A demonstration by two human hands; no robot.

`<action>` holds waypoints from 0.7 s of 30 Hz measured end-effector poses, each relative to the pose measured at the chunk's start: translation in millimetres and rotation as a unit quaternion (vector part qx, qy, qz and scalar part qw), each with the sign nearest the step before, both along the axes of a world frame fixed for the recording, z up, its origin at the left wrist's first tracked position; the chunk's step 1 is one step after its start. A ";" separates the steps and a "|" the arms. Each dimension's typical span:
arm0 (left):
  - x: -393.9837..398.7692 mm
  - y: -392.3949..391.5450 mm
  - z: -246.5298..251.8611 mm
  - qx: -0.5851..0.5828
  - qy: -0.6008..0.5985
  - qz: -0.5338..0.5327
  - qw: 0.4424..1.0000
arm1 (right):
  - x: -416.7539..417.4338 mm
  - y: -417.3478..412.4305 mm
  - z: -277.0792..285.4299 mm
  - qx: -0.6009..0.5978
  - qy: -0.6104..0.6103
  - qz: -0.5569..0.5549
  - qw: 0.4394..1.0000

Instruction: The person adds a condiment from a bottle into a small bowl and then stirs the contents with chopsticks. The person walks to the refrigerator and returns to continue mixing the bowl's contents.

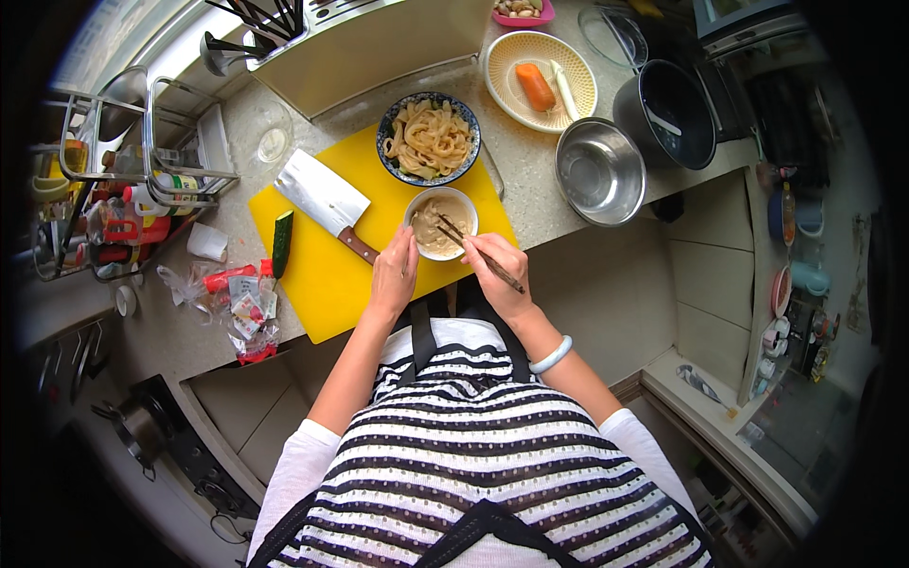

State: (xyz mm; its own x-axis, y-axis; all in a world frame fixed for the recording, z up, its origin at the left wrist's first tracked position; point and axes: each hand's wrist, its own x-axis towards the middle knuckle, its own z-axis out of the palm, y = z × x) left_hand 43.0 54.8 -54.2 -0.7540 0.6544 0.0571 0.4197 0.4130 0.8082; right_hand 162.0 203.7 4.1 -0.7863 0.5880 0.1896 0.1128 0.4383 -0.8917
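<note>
My right hand (503,275) grips a pair of dark wooden chopsticks (513,280), their tips in a thick beige sauce (430,228). The sauce is in a small white bowl (470,202), whose left rim my left hand (395,275) holds. Just behind it, a blue-patterned bowl (386,165) carries wide pale noodles (430,139) with some green pieces underneath. Both bowls rest on a yellow cutting board (334,298). A cleaver (325,194) lies on the board, its wooden handle ending beside my left hand. Farther left is a cut piece of cucumber (282,245).
Plastic packaging (248,305) lies left of the board, near a metal rack (149,170) of bottles. To the right stand a steel bowl (601,170), a dark pot (667,117) and a yellow basket (497,85) holding a carrot (534,86) and a white stalk (565,89).
</note>
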 end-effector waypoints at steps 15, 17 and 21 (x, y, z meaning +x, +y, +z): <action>4.1 -0.9 -2.5 0.004 0.000 0.009 1.000 | 21.3 -7.5 16.0 -0.040 -0.064 0.036 0.996; 5.2 -2.2 -6.3 0.015 0.003 0.011 1.000 | 22.1 -0.5 13.1 -0.021 -0.059 0.020 0.998; 6.4 0.7 -2.3 0.004 -0.007 0.003 1.000 | 4.9 -3.4 0.1 0.040 -0.009 -0.009 0.999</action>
